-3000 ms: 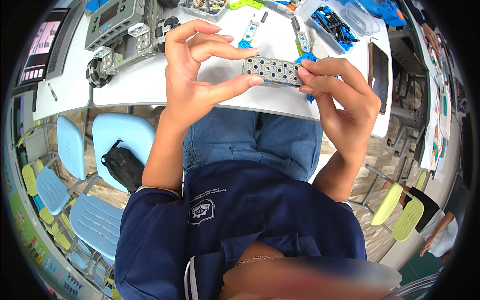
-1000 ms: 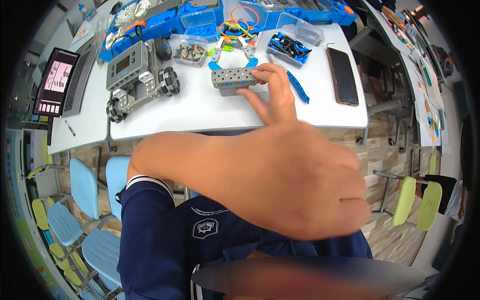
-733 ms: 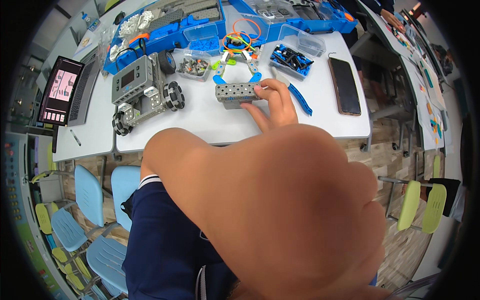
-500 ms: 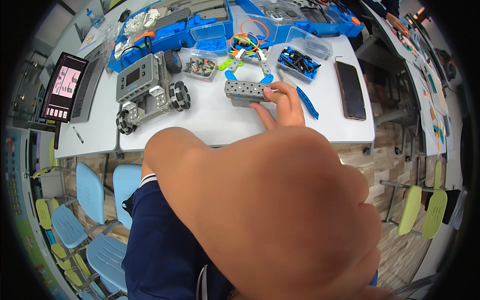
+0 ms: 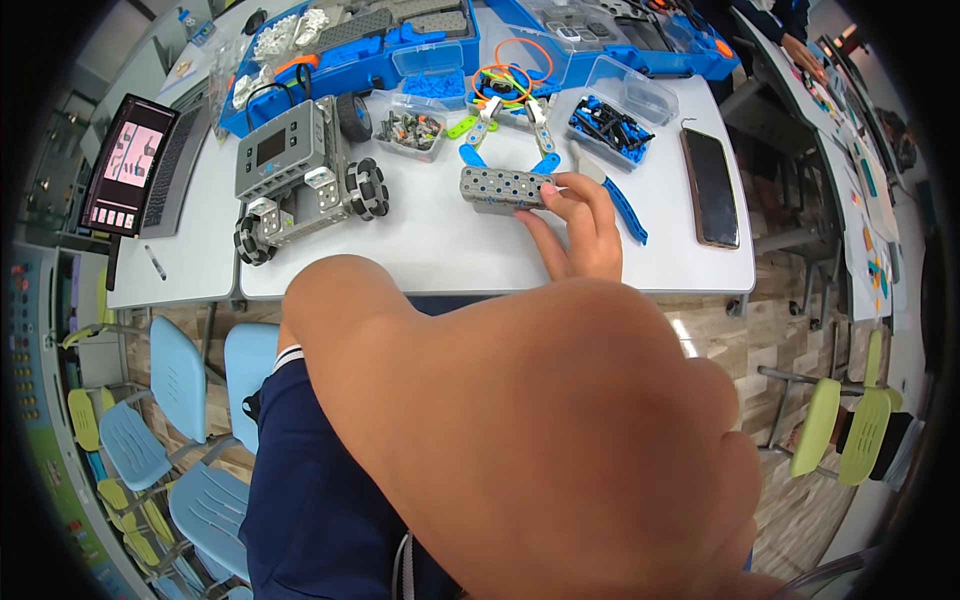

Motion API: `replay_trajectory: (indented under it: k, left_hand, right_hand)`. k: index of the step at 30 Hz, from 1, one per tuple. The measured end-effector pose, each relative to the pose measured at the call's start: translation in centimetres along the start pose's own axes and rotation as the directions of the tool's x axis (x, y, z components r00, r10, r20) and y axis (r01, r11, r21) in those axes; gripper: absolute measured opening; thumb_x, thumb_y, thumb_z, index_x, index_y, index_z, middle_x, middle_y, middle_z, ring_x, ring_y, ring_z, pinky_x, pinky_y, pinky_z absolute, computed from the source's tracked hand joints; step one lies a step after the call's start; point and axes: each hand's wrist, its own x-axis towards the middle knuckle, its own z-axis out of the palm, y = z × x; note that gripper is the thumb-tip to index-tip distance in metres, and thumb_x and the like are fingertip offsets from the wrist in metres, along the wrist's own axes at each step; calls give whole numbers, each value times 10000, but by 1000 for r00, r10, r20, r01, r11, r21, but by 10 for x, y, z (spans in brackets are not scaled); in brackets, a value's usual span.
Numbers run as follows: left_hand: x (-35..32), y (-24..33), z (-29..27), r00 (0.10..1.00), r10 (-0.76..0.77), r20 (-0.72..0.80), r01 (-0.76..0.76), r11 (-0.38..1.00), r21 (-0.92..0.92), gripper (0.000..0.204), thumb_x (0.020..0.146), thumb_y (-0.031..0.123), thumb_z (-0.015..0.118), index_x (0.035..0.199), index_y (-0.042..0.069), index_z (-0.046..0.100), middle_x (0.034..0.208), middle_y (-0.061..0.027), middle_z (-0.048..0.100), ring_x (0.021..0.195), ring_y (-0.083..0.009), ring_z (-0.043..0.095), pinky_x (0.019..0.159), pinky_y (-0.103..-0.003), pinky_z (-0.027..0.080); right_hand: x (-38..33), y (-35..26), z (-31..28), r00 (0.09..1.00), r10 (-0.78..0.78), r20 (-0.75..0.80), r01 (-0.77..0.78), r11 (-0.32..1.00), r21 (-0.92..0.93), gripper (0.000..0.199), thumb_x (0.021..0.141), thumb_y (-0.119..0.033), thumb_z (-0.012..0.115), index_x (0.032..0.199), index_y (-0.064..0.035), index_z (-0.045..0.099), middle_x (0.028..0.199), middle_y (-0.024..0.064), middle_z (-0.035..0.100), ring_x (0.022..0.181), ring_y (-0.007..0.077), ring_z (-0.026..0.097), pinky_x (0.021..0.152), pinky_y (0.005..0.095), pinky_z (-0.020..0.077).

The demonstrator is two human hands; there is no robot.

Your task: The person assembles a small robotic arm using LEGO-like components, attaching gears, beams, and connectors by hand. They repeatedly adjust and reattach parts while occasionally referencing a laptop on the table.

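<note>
Head view: right hand [image 5: 578, 228] rests on the white table [image 5: 440, 250], fingertips pinching the end of a grey perforated block [image 5: 503, 188]. Left hand [image 5: 560, 440] looms close to the lens; grip indeterminate. Wheeled robot [image 5: 300, 175] well left of block.

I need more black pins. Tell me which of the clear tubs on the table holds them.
The right-hand tub, beside the phone, is full of black pieces. The other tub, by the wheeled robot, holds mixed grey and coloured bits.
</note>
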Motion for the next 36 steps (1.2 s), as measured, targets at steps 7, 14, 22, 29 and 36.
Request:
replay_trajectory:
  k: [7, 14, 22, 29, 36]
  left_hand:
    - [-2, -5, -1, 1000, -26, -3, 26, 1000, -4, 149, 768, 116, 669, 896, 41, 645, 817, -68, 624, 708, -203, 630, 583, -283, 487]
    - [-6, -1, 0, 997, -71, -10, 71, 997, -1, 142, 770, 103, 665, 898, 43, 652, 807, -63, 621, 703, -197, 627, 581, -275, 482]
    - [57, 17, 2, 584, -805, 107, 803, 592, 69, 137, 771, 88, 661, 901, 45, 661, 796, -57, 616, 696, -191, 623, 579, -266, 477]
    - [67, -99, 17, 652, -453, 608, 748, 518, -415, 184, 706, 34, 665, 889, 33, 642, 745, -11, 577, 671, -107, 534, 621, -270, 465]
    - [74, -107, 18, 569, -547, 614, 785, 138, -604, 475, 771, 116, 773, 1192, -58, 634, 1118, -126, 671, 1015, -158, 642, 930, -283, 505]
  right_hand:
    - [-1, 0, -1, 1000, 13, 8, -13, 1000, -9, 386, 729, -45, 832, 1043, -25, 609, 1113, 146, 618, 764, 260, 651, 623, 360, 518]
    - [-1, 2, -1, 1000, 17, 17, -17, 1000, 3, 398, 727, -46, 833, 1052, -27, 605, 1115, 143, 623, 772, 269, 649, 623, 358, 524]
    - [-6, 6, 4, 999, 36, 4, -36, 999, 3, 335, 779, -52, 791, 1060, -25, 610, 1113, 145, 625, 839, 261, 653, 680, 379, 531]
    - [-5, 9, -4, 996, 49, 69, -51, 999, 16, 281, 816, -57, 737, 1074, -31, 630, 1104, 162, 627, 919, 292, 646, 743, 403, 527]
    - [-1, 8, -6, 994, 32, 102, -36, 998, 42, 250, 844, -61, 684, 1086, -8, 652, 1034, 195, 626, 931, 345, 629, 755, 446, 517]
